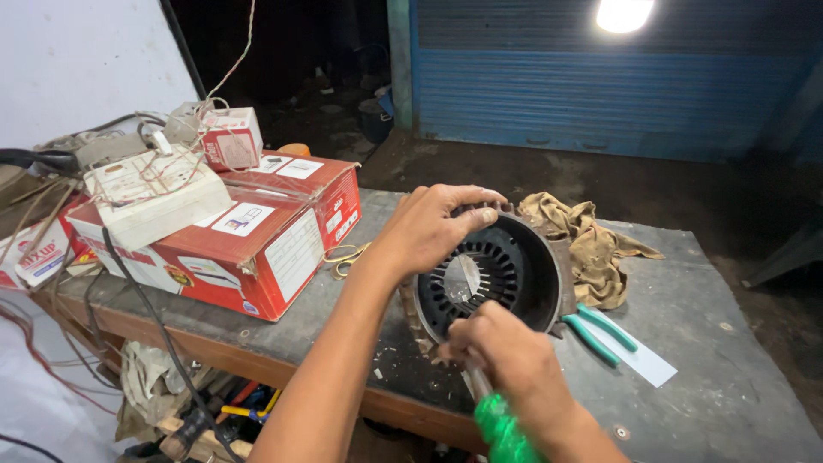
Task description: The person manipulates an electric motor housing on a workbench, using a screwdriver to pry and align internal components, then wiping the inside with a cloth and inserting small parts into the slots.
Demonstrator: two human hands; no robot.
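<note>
1. The left hand (433, 225) grips the top rim of a round slotted motor stator (489, 276), fingers curled over its upper edge, thumb towards the near side.
2. The stator stands tilted on its edge on the grey worktop (729, 386), its open bore facing the camera.
3. The right hand (506, 356) is closed around a tool with a green handle (501, 429); its metal shaft runs up under the fingers towards the stator's lower rim, and the tip is hidden.
4. A pair of green-handled pliers (600, 330) lies just to the right of the stator, on a white paper strip (647, 364).
5. A crumpled tan rag (587, 244) sits behind the stator.
6. A red cardboard box (257, 257) lies to the left, carrying a white switchboard (154, 193) and a small carton (230, 137).
7. Yellow rubber bands (343, 255) lie between the box and the left forearm.
</note>
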